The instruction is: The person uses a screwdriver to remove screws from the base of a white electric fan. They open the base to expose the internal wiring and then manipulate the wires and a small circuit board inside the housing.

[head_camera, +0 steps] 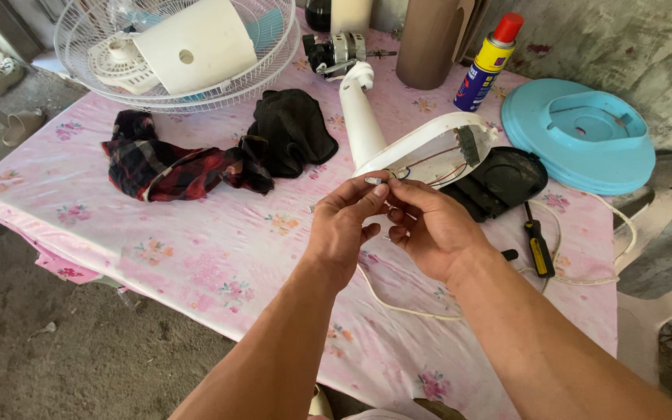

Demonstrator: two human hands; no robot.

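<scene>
Two hands meet over the middle of the bench [196,257]: the left hand [344,229] and right hand [429,229] touch at the fingertips, fingers pressed together, pinching a small metal-tipped wire end [375,180] between them. The piece is tiny and pale; thin red and blue wires run from it into the open white fan housing [421,148] just behind the hands. One black cover [499,183] lies beside the housing, one screwdriver [538,245] with a black and yellow handle to its right, and one white cord [398,307] loops under the wrists. Farther back sit one blue round base [577,136], one spray can [488,62], one motor [336,50], one wire fan guard [176,50], and two cloths, a plaid one [165,167] and a black one [293,132]. The near left part of the bench is bare cloth up to its edge; the right edge is crowded.
</scene>
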